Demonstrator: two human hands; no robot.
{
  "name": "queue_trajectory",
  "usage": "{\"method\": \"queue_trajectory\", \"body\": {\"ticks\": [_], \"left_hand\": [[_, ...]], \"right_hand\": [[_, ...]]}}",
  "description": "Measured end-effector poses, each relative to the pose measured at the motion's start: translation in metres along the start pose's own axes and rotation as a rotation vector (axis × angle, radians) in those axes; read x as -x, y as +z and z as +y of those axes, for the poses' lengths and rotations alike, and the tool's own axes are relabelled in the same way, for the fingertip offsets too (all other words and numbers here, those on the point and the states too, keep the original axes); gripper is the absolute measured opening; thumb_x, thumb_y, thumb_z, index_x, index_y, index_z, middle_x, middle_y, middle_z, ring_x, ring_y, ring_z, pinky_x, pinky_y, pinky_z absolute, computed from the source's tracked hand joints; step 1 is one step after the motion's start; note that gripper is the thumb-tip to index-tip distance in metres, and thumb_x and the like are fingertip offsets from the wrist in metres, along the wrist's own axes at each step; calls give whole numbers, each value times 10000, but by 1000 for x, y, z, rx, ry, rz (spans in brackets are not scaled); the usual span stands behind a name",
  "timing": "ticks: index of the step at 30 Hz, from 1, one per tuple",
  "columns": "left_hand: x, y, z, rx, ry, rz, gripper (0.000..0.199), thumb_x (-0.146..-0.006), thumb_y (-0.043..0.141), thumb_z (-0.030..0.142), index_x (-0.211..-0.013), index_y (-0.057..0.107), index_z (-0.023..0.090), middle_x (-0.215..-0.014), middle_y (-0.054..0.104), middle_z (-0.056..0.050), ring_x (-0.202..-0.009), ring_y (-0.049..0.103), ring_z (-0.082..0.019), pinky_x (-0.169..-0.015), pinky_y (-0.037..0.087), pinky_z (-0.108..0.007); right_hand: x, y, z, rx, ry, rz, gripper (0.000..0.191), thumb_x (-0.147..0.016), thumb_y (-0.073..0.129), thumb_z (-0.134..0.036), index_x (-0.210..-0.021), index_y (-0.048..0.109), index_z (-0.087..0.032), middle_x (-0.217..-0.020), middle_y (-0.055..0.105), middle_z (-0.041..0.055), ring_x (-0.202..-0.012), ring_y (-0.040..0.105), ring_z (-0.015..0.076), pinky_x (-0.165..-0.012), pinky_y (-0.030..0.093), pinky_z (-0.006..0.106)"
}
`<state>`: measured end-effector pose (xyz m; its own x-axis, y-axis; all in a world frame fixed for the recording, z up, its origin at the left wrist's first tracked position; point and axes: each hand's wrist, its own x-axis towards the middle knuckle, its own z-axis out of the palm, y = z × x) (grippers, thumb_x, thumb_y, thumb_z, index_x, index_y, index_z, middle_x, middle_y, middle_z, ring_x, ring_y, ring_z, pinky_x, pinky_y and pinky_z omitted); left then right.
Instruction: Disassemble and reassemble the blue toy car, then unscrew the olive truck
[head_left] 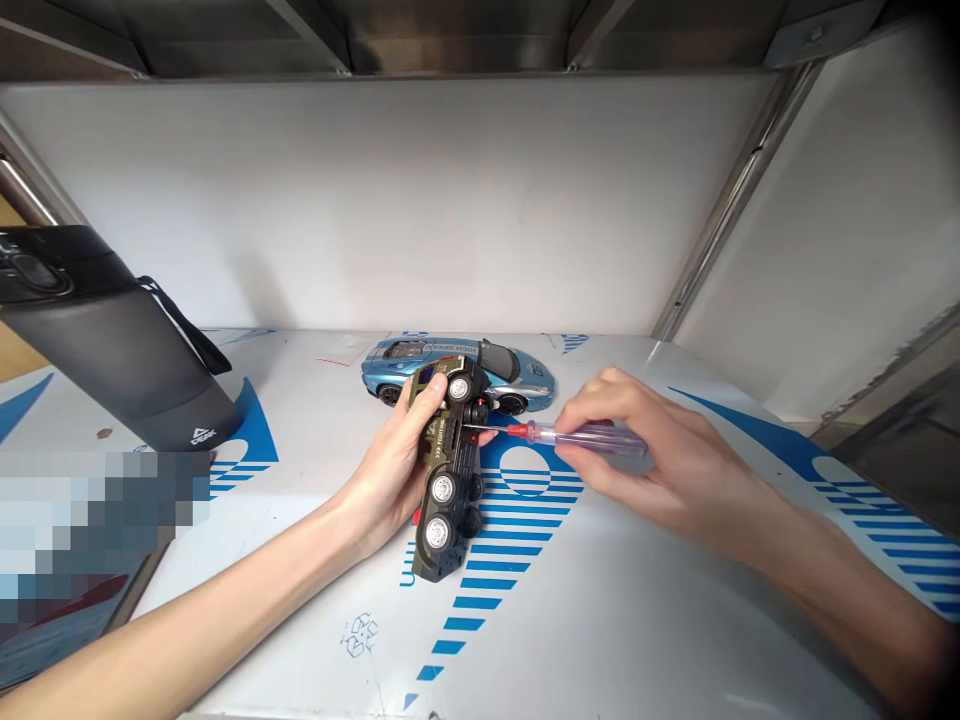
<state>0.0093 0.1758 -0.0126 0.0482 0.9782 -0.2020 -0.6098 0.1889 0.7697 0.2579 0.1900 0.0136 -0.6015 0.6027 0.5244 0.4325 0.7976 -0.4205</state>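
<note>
Blue-printed tabletop [300, 660] holds a lidded bottle [150, 350]; left fingers [427, 400] grasp a toy truck [448, 455], right fingers [596, 405] a screwdriver [607, 438].

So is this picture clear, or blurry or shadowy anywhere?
In the head view, the toy truck and screwdriver look fairly sharp; the right forearm blurs and darkens toward the corner; a soft shadow marks the back wall beside the dark bottle.

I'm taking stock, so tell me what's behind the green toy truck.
A blue toy car stands behind the upper end of the green toy truck; its roof, tail and nose show. The truck covers part of the car's near side, which cannot be seen.
</note>
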Motion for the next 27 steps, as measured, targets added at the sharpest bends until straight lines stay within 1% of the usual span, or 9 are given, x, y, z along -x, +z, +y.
{"method": "queue_trajectory", "body": {"ticks": [2, 4, 7, 11, 15, 17, 19, 23, 27], "left_hand": [[0, 0, 0, 14, 10, 5, 374, -1001, 754, 354, -1344, 652, 242, -1106, 781, -79, -782, 785, -189, -751, 688, -316], [-1, 0, -1, 4, 45, -8, 371, -991, 770, 343, -1329, 657, 241, -1141, 781, -87, -829, 792, -194, -794, 689, -319], [-2, -3, -2, -38, 77, -24, 425, -985, 777, 362, -1369, 629, 254, -1159, 782, -104, -857, 802, -227, -738, 692, -328], [-4, -9, 0, -52, 48, -31, 558, -977, 782, 412, -1469, 552, 284, -1155, 782, -108, -815, 806, -254, -615, 677, -341], [-5, -10, 1, -47, 19, -26, 555, -1005, 746, 416, -1497, 534, 269, -1138, 783, -120, -825, 810, -246, -656, 679, -335], [-4, -8, 1, -39, 11, -22, 527, -1013, 734, 405, -1484, 549, 258, -1140, 785, -129, -821, 811, -250, -653, 681, -337], [-2, -4, 0, -28, -9, -8, 495, -1014, 732, 393, -1460, 571, 253, -1138, 789, -132, -772, 808, -250, -627, 682, -346], [1, 1, 0, -17, -7, -6, 494, -998, 756, 369, -1446, 582, 255, -1144, 794, -127, -745, 808, -244, -666, 693, -360], [0, -1, 1, -27, -36, 19, 526, -1003, 736, 417, -1468, 560, 245, -1071, 798, -120, -633, 784, -257, -549, 652, -369]], "right_hand": [[0, 2, -1, -42, 102, 55, 156, -1045, 664, -357, -1187, 601, -344, -1088, 690, -12, -951, 674, 183, -835, 520, 320], [-1, 6, -3, -123, 281, 105, 171, -1090, 570, -466, -1187, 608, -330, -1001, 685, -9, -864, 648, 178, -772, 518, 316], [-2, 10, -6, -233, 430, 79, 289, -1123, 443, -559, -1121, 604, -318, -801, 607, -39, -701, 553, 152, -654, 459, 290], [-3, 8, -6, -294, 396, -22, 189, -1131, 463, -502, -1128, 532, -326, -863, 664, -48, -746, 602, 154, -685, 458, 292], [-3, 3, -2, -150, 193, -37, 64, -1111, 544, -385, -1151, 551, -336, -1091, 656, -14, -962, 636, 174, -839, 472, 321], [-3, 3, -2, -93, 142, -20, 70, -1103, 558, -356, -1169, 560, -335, -1156, 629, 3, -1023, 625, 188, -876, 464, 337], [-2, 4, -2, -96, 198, 18, 111, -1121, 512, -403, -1176, 567, -325, -1123, 640, 11, -987, 626, 195, -850, 468, 343], [-2, 6, -5, -181, 386, 37, 304, -1137, 410, -546, -1127, 606, -313, -878, 631, -24, -757, 582, 164, -693, 444, 309], [-3, 7, -6, -226, 371, -7, 204, -1126, 481, -491, -1098, 556, -303, -958, 680, -22, -822, 641, 165, -712, 474, 296]]}}
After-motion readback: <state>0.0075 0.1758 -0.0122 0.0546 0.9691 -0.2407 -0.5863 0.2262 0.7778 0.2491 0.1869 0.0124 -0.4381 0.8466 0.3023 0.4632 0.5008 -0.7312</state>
